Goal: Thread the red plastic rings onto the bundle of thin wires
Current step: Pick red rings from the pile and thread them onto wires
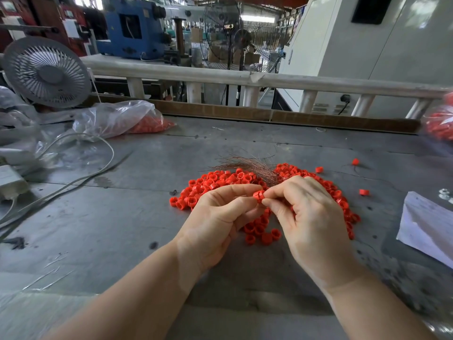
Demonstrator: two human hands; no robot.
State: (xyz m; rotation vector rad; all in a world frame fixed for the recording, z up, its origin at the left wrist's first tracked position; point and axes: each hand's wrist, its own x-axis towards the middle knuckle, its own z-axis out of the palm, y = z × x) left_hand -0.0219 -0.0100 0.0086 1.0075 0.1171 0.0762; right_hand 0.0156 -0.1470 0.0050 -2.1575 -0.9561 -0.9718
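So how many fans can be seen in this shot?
2. A grey desk fan stands at the table's far left edge, and a tall pedestal fan stands on the factory floor behind the railing. Others may be hidden among the machinery.

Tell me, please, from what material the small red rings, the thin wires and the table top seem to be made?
Red rings: probably moulded plastic, uniform bright colour with a slight sheen.
Thin wires: likely copper, reddish-brown metallic strands, fine and springy-looking.
Table top: seemingly sheet metal, dull grey, scratched and stained; painted board cannot be excluded.
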